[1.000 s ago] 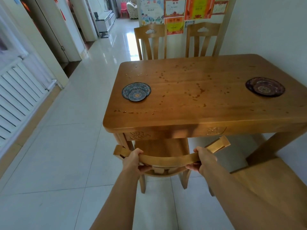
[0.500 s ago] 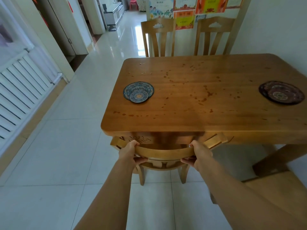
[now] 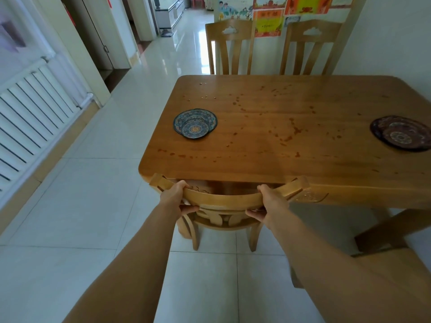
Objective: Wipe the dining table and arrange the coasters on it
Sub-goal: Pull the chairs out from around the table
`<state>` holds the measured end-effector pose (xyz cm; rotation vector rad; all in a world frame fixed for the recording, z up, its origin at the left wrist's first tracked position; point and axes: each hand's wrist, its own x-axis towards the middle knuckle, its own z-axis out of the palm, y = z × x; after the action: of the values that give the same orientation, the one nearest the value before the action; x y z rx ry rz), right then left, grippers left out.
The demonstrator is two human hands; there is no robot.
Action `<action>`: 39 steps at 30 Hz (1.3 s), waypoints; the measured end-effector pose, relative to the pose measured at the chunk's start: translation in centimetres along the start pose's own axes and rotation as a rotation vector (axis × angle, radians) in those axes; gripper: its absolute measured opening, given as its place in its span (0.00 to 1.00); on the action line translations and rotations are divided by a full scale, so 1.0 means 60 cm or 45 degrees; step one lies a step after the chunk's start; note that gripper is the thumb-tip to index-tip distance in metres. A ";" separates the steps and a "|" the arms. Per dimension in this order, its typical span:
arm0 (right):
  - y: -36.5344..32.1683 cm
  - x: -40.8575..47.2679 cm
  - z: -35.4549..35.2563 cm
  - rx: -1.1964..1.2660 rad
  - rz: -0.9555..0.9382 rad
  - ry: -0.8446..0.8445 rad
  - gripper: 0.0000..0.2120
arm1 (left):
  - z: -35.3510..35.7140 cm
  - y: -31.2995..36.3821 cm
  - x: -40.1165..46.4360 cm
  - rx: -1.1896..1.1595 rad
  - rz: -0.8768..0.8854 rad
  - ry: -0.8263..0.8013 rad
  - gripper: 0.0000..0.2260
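- Head view, looking down at a wooden dining table (image 3: 291,141) with a chair (image 3: 224,201) tucked under its near edge
- Left hand (image 3: 177,198) and right hand (image 3: 268,203) each grip the chair's curved top rail, fingers curled over it and thumbs underneath
- Tabletop is not yet wiped: dark drips and small crumbs are scattered across its middle and far left
- Blue coasters (image 3: 195,123) sit overlapping in a loose pile near the table's left edge
- Dark coasters (image 3: 400,134) overlap in a second pile at the right edge, well apart from the blue ones
- No cloth is visible; wiping and arranging both look still to do, judging by this scene
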<state>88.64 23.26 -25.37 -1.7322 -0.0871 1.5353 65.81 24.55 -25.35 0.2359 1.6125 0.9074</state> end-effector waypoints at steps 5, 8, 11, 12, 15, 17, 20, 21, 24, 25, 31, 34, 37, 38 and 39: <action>0.016 -0.015 -0.037 0.079 0.033 -0.206 0.32 | 0.008 -0.030 -0.033 -0.172 0.040 -0.020 0.25; 0.037 -0.035 -0.074 0.105 0.005 -0.205 0.25 | 0.013 -0.068 -0.080 -0.212 0.054 -0.073 0.24; 0.065 -0.067 -0.118 0.133 -0.003 -0.189 0.22 | 0.010 -0.114 -0.138 -0.250 0.032 -0.142 0.22; 0.078 -0.087 -0.141 0.142 -0.023 -0.203 0.21 | 0.008 -0.134 -0.167 -0.255 0.030 -0.171 0.21; 0.116 -0.135 -0.204 0.170 -0.080 -0.254 0.15 | 0.008 -0.194 -0.235 -0.267 0.038 -0.241 0.19; 0.143 -0.173 -0.259 0.217 -0.120 -0.232 0.13 | 0.008 -0.245 -0.286 -0.238 0.059 -0.288 0.17; 0.188 -0.224 -0.355 0.282 -0.194 -0.153 0.12 | 0.014 -0.327 -0.367 -0.174 0.088 -0.364 0.15; 0.200 -0.235 -0.379 0.287 -0.212 -0.123 0.11 | 0.018 -0.349 -0.388 -0.145 0.099 -0.381 0.14; 0.234 -0.275 -0.475 0.337 -0.236 -0.018 0.10 | 0.046 -0.419 -0.466 -0.072 0.084 -0.445 0.12; 0.240 -0.291 -0.508 0.348 -0.246 0.011 0.09 | 0.060 -0.441 -0.491 -0.049 0.065 -0.473 0.11; 0.240 -0.370 -0.709 0.384 -0.390 0.229 0.09 | 0.178 -0.570 -0.613 0.153 -0.063 -0.738 0.11; 0.232 -0.393 -0.807 0.334 -0.481 0.431 0.08 | 0.235 -0.629 -0.668 0.223 -0.129 -0.815 0.12; 0.226 -0.400 -0.911 0.269 -0.627 0.641 0.09 | 0.299 -0.697 -0.722 0.290 -0.185 -0.813 0.14; 0.226 -0.402 -0.943 0.242 -0.665 0.704 0.08 | 0.319 -0.720 -0.740 0.303 -0.202 -0.782 0.16; 0.224 -0.400 -0.976 0.226 -0.702 0.763 0.08 | 0.339 -0.740 -0.758 0.326 -0.220 -0.751 0.16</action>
<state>126.79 -28.39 -17.47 -1.7616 -0.1068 0.5834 110.95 -24.40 -20.51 0.4857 1.1681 0.4357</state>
